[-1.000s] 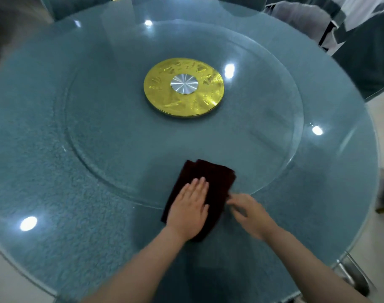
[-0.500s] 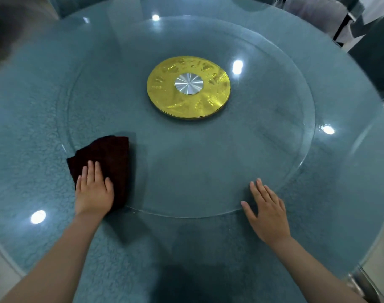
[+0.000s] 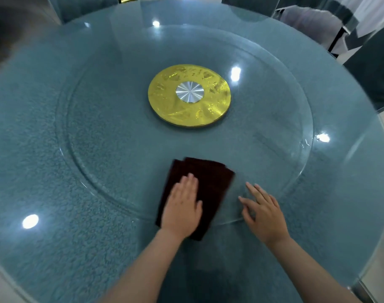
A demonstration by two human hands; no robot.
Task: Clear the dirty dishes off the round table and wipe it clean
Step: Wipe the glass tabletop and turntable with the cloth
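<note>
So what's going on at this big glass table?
A person is wiping it down. The left hand presses flat on a dark red cloth at the near edge of the glass turntable, while the right hand rests open on the glass beside it. No dishes are in view on the round table.

The round tabletop point(image 3: 55, 171) is blue-green textured glass, and it carries a raised clear glass turntable point(image 3: 112, 136) with a gold disc point(image 3: 165, 106) and a silver hub point(image 3: 189, 92) at its centre. A dark maroon cloth point(image 3: 210, 182), folded into a rough rectangle, lies flat across the near rim of the turntable, its lower end reaching onto the outer ring of the tabletop. No dishes show on the glass.
</note>
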